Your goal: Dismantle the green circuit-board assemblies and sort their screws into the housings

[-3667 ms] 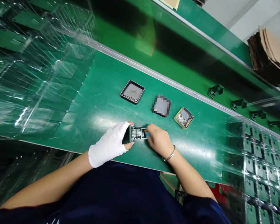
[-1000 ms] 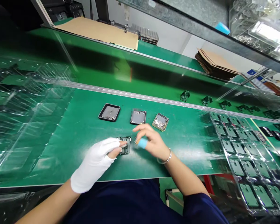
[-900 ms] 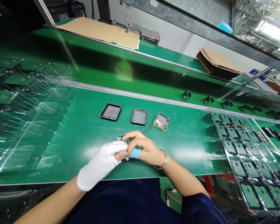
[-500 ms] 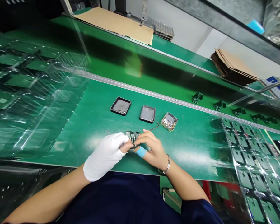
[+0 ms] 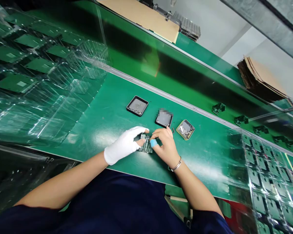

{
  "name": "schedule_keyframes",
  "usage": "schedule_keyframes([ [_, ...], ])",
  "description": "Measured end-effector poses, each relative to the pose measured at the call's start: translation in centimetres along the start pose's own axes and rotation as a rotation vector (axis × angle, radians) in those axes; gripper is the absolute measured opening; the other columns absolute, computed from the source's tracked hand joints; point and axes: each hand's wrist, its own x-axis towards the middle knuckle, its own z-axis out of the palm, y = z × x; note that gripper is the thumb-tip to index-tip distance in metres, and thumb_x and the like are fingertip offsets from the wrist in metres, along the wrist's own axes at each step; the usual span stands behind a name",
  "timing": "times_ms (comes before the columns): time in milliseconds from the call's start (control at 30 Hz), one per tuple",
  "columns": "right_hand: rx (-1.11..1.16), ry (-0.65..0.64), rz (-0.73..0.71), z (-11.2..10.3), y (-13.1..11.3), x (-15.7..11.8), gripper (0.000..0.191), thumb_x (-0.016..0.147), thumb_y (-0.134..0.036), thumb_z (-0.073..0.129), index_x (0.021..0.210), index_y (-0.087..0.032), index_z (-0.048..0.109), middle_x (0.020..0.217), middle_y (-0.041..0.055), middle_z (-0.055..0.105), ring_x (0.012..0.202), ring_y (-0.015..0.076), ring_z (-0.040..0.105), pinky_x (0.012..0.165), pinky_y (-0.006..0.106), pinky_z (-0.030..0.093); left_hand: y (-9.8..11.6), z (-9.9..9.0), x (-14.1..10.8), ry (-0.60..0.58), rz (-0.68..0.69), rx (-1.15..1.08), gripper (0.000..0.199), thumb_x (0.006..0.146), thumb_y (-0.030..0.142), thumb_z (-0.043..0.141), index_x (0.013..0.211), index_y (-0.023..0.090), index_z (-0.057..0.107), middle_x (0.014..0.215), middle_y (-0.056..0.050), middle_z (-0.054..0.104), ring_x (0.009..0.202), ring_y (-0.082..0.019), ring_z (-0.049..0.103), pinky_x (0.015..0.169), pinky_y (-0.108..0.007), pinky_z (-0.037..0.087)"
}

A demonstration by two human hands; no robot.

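A green metal-and-plastic assembly [image 5: 146, 143] is held low over the green surface [image 5: 107, 120], gripped between the thumb and fingers of the white-gloved left hand [image 5: 127, 143]. Its right edge is met by the curled fingers of the right hand [image 5: 166, 144], blue wrap on the thumb; whether anything is pinched there cannot be told. Beyond, small metal parts are held in a yellow-sided tray [image 5: 181, 133], a middle black tray [image 5: 164, 119] and a left black tray [image 5: 137, 104]. Farther right, similar green assemblies [image 5: 218, 108] are lined up.

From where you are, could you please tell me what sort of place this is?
Probably a factory assembly bench: a green worktop, a yellowish dish of small metal pieces, and a clear tray with green plates.
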Motion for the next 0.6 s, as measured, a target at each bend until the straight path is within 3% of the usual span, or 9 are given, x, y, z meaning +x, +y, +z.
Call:
schedule_keyframes([
  [100,-0.017,0.009,0.004,0.8,0.5,0.2,0.007,0.082,-0.019,0.053,0.082,-0.024,0.058,0.092,0.0025,0.065,0.091,0.0185,0.060,0.108,0.048,0.026,-0.3,0.6,0.4,-0.084,-0.073,-0.050,0.030,0.084,0.030,0.049,0.109,0.017,0.061,0.113,-0.007,0.068,0.107,-0.021,0.062,0.098,-0.035,0.048],
  [267,-0.026,-0.021,0.028,1.2,0.5,0.1,0.008,0.082,-0.019,0.052,0.083,-0.024,0.058,0.092,0.0028,0.065,0.091,0.0188,0.060,0.108,0.047,0.027,0.0,0.7,0.4,-0.072,-0.075,-0.078,0.027,0.083,0.029,0.049,0.105,0.019,0.061,0.110,-0.005,0.069,0.104,-0.021,0.063,0.096,-0.035,0.049],
  [367,-0.012,0.004,0.031,1.4,0.3,0.2,0.008,0.081,-0.017,0.051,0.083,-0.024,0.056,0.090,0.0038,0.064,0.090,0.0197,0.059,0.102,0.046,0.033,0.1,0.6,0.4,-0.070,-0.074,-0.074,0.027,0.083,0.030,0.050,0.105,0.019,0.061,0.109,-0.006,0.069,0.103,-0.021,0.063,0.095,-0.035,0.049],
  [500,0.087,0.037,0.033,1.7,0.4,0.2,0.008,0.080,-0.015,0.051,0.081,-0.023,0.054,0.089,0.0046,0.062,0.087,0.0195,0.057,0.086,0.039,0.043,0.1,0.9,0.5,-0.054,-0.086,-0.073,0.027,0.085,0.035,0.049,0.101,0.018,0.061,0.106,-0.006,0.068,0.100,-0.021,0.063,0.092,-0.035,0.048],
  [600,0.255,0.026,0.114,1.9,0.7,0.1,0.008,0.079,-0.018,0.052,0.085,-0.023,0.054,0.089,0.0033,0.061,0.087,0.0184,0.057,0.083,0.036,0.045,0.0,1.2,0.7,-0.047,-0.150,-0.106,0.026,0.088,0.039,0.046,0.097,0.020,0.059,0.096,-0.003,0.067,0.091,-0.020,0.063,0.084,-0.034,0.050],
])
